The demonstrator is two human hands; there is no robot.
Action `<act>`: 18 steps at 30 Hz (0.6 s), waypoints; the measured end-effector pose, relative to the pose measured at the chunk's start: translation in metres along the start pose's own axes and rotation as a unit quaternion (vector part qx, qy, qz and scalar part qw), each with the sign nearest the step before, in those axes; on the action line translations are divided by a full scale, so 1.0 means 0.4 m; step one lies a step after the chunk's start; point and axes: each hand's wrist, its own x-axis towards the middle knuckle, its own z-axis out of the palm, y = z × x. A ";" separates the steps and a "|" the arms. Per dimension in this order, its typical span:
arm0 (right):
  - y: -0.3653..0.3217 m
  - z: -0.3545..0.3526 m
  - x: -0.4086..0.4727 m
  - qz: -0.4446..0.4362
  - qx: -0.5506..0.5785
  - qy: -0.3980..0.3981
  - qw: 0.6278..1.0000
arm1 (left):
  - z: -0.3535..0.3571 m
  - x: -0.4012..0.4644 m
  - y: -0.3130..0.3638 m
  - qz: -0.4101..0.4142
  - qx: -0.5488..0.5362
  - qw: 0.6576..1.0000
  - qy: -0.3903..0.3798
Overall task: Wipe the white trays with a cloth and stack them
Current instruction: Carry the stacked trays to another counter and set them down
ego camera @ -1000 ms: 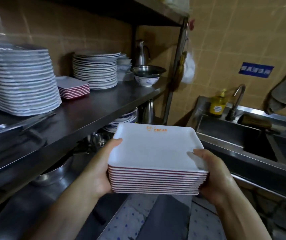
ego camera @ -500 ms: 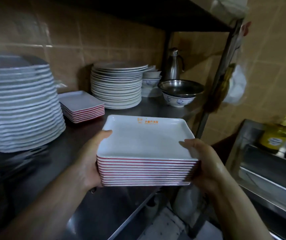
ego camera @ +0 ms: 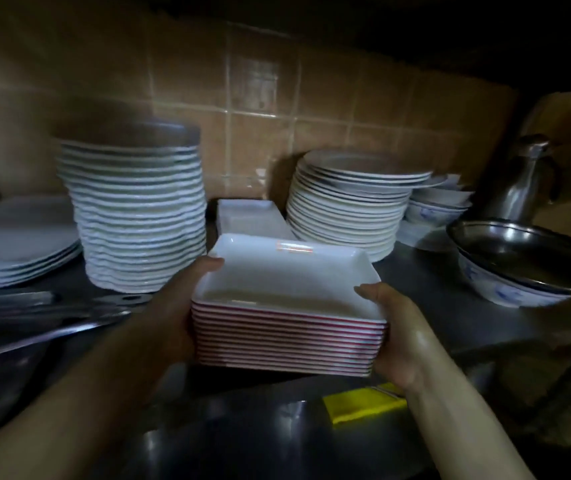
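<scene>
Between two hands [ego camera: 170, 327], one tray stack [ego camera: 287, 336]

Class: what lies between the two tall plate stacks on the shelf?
A low pile of white trays, behind the held stack, in the head view.

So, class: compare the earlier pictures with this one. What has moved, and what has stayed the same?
The stack of trays was carried from in front of the sink over to the shelf, toward the smaller stack of trays between the plate piles. The left hand and right hand still grip its two ends. Nothing was let go; the dishes on the shelf stayed put.
</scene>
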 end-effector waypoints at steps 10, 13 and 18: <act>0.017 -0.008 0.090 0.016 0.028 -0.034 0.999 | -0.022 0.008 0.020 -0.026 -0.014 0.999 0.043; 0.024 -0.004 0.089 0.002 0.016 -0.021 1.000 | -0.029 0.014 0.023 -0.033 -0.007 0.997 0.064; 0.027 0.004 0.073 0.015 0.012 -0.014 1.000 | -0.030 0.022 0.038 -0.035 0.010 0.997 0.065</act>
